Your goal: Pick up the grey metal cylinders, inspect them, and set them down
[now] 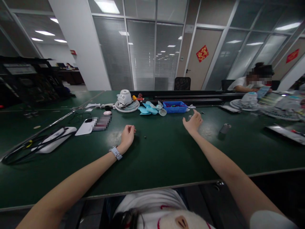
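Note:
My left hand (128,136), with a watch (115,152) at the wrist, rests over the green table with its fingers curled together; whatever they may hold is hidden. A tiny dark piece (145,137) lies just right of it. My right hand (193,122) reaches forward with thumb and fingers apart, next to a small metal part (190,117) that it partly covers. Beyond it sits a blue plastic basket (175,109) with small dark and coloured items inside. Farther right a silver metal cylinder (225,128) stands upright on the table.
Blue fan blades (150,108) and a white fan housing (124,101) lie left of the basket. Phones (84,126) and a white device with black cable (56,140) are at the left. Long black bars (190,101) line the back. Another person (252,81) sits at far right.

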A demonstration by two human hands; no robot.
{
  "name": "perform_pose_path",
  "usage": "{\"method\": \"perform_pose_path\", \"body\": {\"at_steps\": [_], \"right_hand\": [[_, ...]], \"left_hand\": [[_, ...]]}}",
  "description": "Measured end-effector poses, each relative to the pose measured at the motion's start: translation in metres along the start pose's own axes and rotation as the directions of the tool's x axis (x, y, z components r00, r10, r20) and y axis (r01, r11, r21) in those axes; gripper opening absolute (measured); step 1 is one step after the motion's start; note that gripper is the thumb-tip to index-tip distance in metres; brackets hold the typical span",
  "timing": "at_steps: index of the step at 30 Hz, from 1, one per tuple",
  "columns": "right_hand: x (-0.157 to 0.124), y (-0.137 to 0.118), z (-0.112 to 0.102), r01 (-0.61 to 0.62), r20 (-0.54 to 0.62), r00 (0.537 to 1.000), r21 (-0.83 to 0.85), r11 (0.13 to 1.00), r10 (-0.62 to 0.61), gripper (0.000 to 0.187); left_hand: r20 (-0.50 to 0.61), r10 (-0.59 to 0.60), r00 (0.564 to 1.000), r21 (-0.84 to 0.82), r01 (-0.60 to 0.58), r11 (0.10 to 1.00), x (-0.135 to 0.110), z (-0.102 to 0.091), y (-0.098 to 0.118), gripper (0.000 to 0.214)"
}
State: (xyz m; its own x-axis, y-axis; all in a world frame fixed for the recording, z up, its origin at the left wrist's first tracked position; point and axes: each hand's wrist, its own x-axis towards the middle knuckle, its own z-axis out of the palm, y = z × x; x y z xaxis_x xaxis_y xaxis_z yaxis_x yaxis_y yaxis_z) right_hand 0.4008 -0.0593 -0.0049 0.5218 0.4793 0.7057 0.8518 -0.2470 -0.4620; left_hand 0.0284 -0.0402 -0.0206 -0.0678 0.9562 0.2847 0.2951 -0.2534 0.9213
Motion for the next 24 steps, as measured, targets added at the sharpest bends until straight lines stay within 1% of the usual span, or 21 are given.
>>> {"method": "perform_pose_path", "body": {"at_steps": [1, 2, 3, 4, 6, 7, 8, 9, 11, 13, 14, 19, 20, 21, 22, 23, 24], "right_hand": [[-0.008, -0.016, -0.005, 0.115, 0.021, 0.993, 0.058, 0.992, -0.117, 0.062], [-0.019, -0.033, -0.009, 0.224, 0.08, 0.968, 0.14, 0.965, -0.236, 0.051], [-0.031, -0.05, -0.013, 0.309, 0.162, 0.922, 0.238, 0.921, -0.352, 0.04], [-0.044, -0.067, -0.015, 0.366, 0.247, 0.855, 0.336, 0.868, -0.457, 0.033], [-0.071, -0.097, -0.016, 0.41, 0.379, 0.695, 0.49, 0.769, -0.611, 0.03], [-0.083, -0.109, -0.015, 0.413, 0.42, 0.628, 0.534, 0.738, -0.655, 0.031], [-0.092, -0.118, -0.014, 0.412, 0.446, 0.583, 0.558, 0.721, -0.679, 0.031], [-0.099, -0.124, -0.012, 0.408, 0.464, 0.561, 0.567, 0.716, -0.686, 0.032], [-0.106, -0.128, -0.009, 0.391, 0.49, 0.552, 0.562, 0.729, -0.675, 0.033], [-0.105, -0.128, -0.007, 0.378, 0.507, 0.548, 0.56, 0.737, -0.666, 0.033], [-0.105, -0.128, -0.006, 0.379, 0.51, 0.537, 0.566, 0.732, -0.672, 0.032], [-0.104, -0.133, -0.002, 0.411, 0.488, 0.448, 0.632, 0.657, -0.749, 0.023], [-0.103, -0.134, -0.002, 0.421, 0.474, 0.438, 0.642, 0.641, -0.763, 0.022], [-0.099, -0.132, -0.002, 0.435, 0.454, 0.44, 0.647, 0.626, -0.775, 0.022], [-0.092, -0.128, -0.002, 0.45, 0.427, 0.462, 0.642, 0.621, -0.777, 0.023], [-0.082, -0.12, -0.003, 0.463, 0.396, 0.511, 0.622, 0.632, -0.763, 0.024], [-0.07, -0.108, -0.004, 0.467, 0.36, 0.586, 0.583, 0.665, -0.726, 0.027]], "left_hand": [[0.001, 0.002, 1.0, 0.006, -0.002, 1.0, 0.0, 0.0, 0.0, 0.027], [0.004, 0.005, 1.0, 0.012, -0.005, 1.0, 0.0, 0.0, -0.001, 0.027], [0.011, 0.011, 1.0, 0.019, -0.011, 1.0, 0.0, 0.0, -0.001, 0.027], [0.018, 0.018, 1.0, 0.024, -0.018, 1.0, 0.001, 0.001, -0.002, 0.027], [0.023, 0.035, 0.999, 0.031, -0.036, 0.999, 0.001, 0.001, -0.004, 0.027], [0.02, 0.043, 0.999, 0.033, -0.043, 0.999, 0.002, 0.002, -0.005, 0.027], [0.017, 0.049, 0.999, 0.033, -0.05, 0.998, 0.002, 0.002, -0.006, 0.027], [0.015, 0.054, 0.998, 0.032, -0.055, 0.998, 0.002, 0.003, -0.007, 0.028], [0.016, 0.06, 0.998, 0.029, -0.06, 0.998, 0.002, 0.003, -0.007, 0.028], [0.022, 0.059, 0.998, 0.037, -0.06, 0.997, 0.001, 0.003, -0.006, 0.027], [0.024, 0.057, 0.998, 0.045, -0.058, 0.997, 0.0, 0.003, -0.005, 0.026], [0.02, 0.051, 0.998, 0.071, -0.053, 0.996, -0.001, 0.003, -0.002, 0.025], [0.019, 0.056, 0.998, 0.07, -0.057, 0.996, -0.001, 0.003, -0.002, 0.025], [0.02, 0.061, 0.998, 0.068, -0.062, 0.996, -0.001, 0.003, -0.002, 0.025], [0.021, 0.064, 0.998, 0.067, -0.065, 0.996, 0.0, 0.003, -0.002, 0.025], [0.023, 0.063, 0.998, 0.066, -0.064, 0.996, 0.0, 0.003, -0.002, 0.025], [0.027, 0.06, 0.998, 0.064, -0.061, 0.996, 0.0, 0.003, -0.003, 0.025]]}}
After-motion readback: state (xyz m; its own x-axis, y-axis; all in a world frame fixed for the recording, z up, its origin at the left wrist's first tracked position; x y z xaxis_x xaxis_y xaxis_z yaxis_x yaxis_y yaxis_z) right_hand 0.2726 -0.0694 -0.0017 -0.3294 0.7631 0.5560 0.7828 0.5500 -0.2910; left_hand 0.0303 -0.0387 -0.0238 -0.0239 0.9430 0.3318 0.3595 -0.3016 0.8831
